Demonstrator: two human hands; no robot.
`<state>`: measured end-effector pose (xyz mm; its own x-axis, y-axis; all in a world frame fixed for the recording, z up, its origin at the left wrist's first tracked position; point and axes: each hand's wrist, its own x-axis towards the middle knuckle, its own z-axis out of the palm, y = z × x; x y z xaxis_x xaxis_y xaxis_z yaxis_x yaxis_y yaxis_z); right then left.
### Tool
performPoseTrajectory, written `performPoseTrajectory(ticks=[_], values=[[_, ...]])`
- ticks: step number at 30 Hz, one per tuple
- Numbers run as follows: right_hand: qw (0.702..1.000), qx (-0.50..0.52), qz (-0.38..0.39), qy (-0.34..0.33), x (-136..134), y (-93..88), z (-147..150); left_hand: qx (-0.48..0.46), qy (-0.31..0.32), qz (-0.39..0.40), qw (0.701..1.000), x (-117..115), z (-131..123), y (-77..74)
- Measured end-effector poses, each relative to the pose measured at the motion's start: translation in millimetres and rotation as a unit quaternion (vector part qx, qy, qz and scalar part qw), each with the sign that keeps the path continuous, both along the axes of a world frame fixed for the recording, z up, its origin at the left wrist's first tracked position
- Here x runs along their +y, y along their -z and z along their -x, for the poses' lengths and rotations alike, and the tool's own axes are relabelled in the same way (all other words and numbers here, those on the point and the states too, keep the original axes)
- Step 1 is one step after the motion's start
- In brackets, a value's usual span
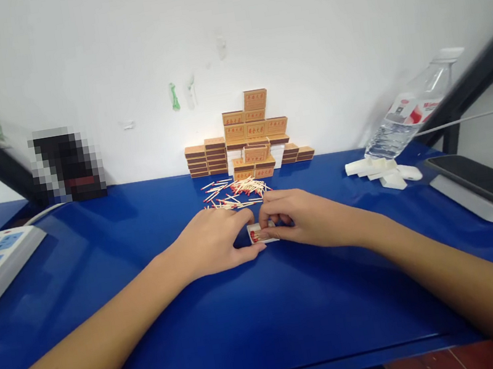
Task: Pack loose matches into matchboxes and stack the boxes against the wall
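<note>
A small white matchbox tray with several red-tipped matches in it lies low over the blue table between my hands. My left hand grips its left end, thumb along the near side and fingers at the far side. The fingers of my right hand are bent together over the tray's right part, on the matches there; their tips partly hide what they pinch. Just beyond my hands, a loose pile of matches is spread on the table. Behind it, orange-brown matchboxes are stacked against the wall.
On the right stand a tilted water bottle, white pieces and a dark phone on a white support. A white power strip is on the left, with a blurred dark object behind. The blue table extends to its front edge.
</note>
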<state>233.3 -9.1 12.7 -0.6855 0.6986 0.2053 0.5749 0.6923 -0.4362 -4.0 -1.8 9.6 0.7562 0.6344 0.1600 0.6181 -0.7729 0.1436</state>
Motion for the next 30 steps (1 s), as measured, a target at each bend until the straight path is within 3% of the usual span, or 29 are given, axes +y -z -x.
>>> performPoseTrajectory(ticks=[9,20,30], values=[[0.999,-0.024,0.025,-0.007,0.6,-4.3,-3.5,0.01,0.001,-0.014,1.0,-0.1,-0.2,1.5],[1.0,-0.004,-0.022,0.011,-3.3,0.4,3.0,0.018,0.003,-0.013,1.0,0.0,-0.6,0.3],[0.999,0.0,0.047,-0.026,-2.6,-1.4,0.9,0.009,0.007,-0.011,1.0,0.6,0.6,1.2]])
